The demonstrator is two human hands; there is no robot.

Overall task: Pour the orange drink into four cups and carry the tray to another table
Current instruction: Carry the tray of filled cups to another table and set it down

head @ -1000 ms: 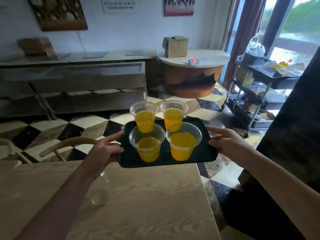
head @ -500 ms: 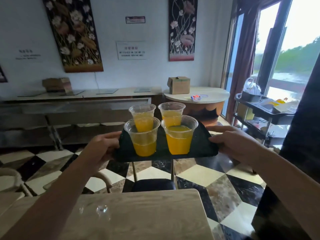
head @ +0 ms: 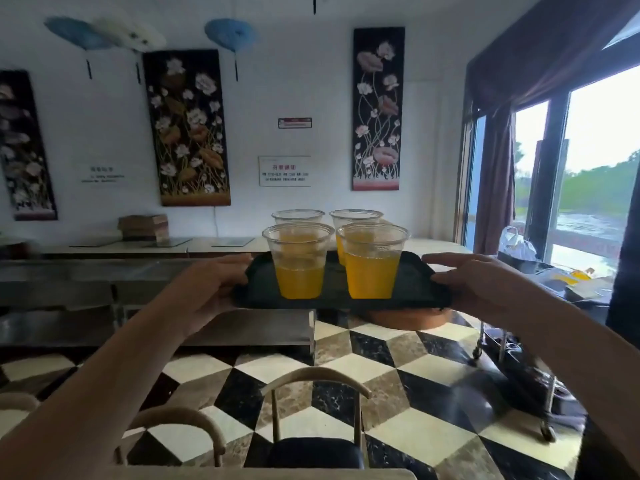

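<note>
- Since half a second ago the tray (head: 419, 289) has come up: it now sits level with the far steel counter (head: 104, 268), and the wooden tabletop that filled the bottom of the view is down to a sliver.
- More wall in view now; floral panels (head: 188, 129) show full height, blue fans (head: 230, 32) at top.
- My left hand (head: 211, 289) grips the tray's left edge, thumb on top of the rim, fingers curled under.
- My right hand (head: 481, 285) grips the right edge, thumb laid along the rim, fingers underneath out of sight.
- Tray held in the air between both hands, roughly level, above the checkered floor (head: 398, 375).
- Four cups (head: 299, 261) stand upright on it in two rows of two, clear plastic, tapered, with rolled rims.
- Orange drink (head: 370, 275) fills about half of each near cup; the rear pair is mostly hidden behind them.
- Tray: dark, matte plastic, rectangular, rounded corners, raised lip.
- Curved wooden chair back (head: 315, 379) with dark seat directly below.
</note>
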